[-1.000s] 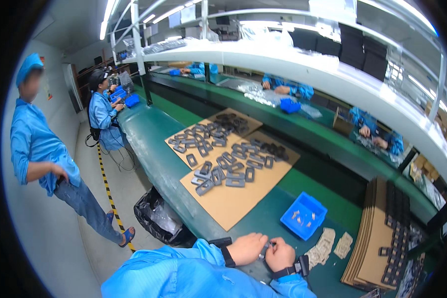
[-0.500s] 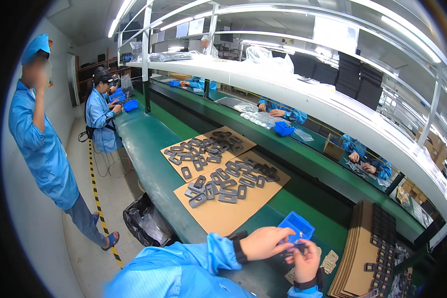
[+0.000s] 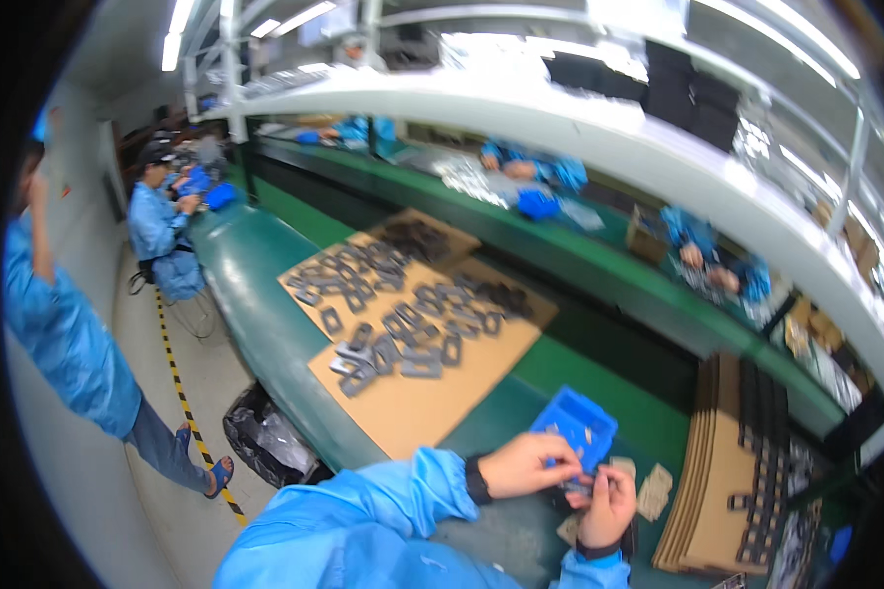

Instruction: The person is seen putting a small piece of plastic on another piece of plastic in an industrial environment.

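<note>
Close together over the green bench (image 3: 491, 417), my left hand (image 3: 525, 465) and my right hand (image 3: 607, 508) meet with fingertips pinched. Between them is a small dark part (image 3: 577, 486), mostly covered by the fingers and smeared by motion. My right hand grips it from the near right side; what my left fingertips hold is too small to make out. Just beyond the hands stands a blue plastic bin (image 3: 581, 402) with a few small pieces inside. Flat beige pieces (image 3: 654, 491) lie beside my right hand.
Many dark rectangular frames (image 3: 422, 361) lie on cardboard sheets (image 3: 383, 422) further left. Upright cardboard layers (image 3: 692, 471) with more frames stand at right. A white shelf (image 3: 560, 128) spans above. A black-bagged bin (image 3: 265, 437) and a standing person (image 3: 69, 344) are left; others work beyond.
The view has shifted, so the bench and frames appear further left, and it is blurred. My hands stay pinched together by the blue bin, with the dark part between them.
</note>
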Demonstrator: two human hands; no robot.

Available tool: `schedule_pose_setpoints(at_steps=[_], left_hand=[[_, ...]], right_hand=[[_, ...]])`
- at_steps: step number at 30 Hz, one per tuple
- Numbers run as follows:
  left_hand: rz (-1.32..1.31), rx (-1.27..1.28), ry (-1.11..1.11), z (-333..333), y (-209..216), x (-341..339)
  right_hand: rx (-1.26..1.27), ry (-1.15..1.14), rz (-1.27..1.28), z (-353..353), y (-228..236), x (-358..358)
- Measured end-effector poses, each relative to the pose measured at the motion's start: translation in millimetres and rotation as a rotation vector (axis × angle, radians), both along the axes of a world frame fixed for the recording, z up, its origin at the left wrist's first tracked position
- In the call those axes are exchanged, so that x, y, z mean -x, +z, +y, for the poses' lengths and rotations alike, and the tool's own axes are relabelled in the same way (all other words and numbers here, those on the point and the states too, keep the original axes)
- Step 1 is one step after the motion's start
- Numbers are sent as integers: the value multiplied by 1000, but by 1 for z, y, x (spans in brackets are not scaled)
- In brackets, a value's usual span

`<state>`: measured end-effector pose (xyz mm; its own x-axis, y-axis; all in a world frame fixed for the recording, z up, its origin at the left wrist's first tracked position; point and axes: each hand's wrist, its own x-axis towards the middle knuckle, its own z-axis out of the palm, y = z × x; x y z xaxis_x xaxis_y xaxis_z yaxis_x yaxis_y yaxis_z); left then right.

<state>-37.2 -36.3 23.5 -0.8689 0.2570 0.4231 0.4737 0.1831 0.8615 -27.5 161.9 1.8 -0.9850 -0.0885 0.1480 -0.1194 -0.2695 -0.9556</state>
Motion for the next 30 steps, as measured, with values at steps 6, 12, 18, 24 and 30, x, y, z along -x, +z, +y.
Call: schedule_pose_setpoints(at_steps=[6, 12, 18, 24, 30], left_hand=[[118, 32, 69, -4, 16, 0], [119, 38, 302, -7, 6, 4], [168, 37, 303, -5, 3, -2], [50, -89, 212, -6, -1, 3], [175, 184, 254, -5, 0, 9]], right_hand=[[-21, 35, 31, -5, 10, -7], [-49, 23, 121, -13, 5, -13], [-120, 48, 275, -11, 2, -18], [-116, 103, 237, -8, 0, -15], [53, 204, 75, -6, 1, -15]])
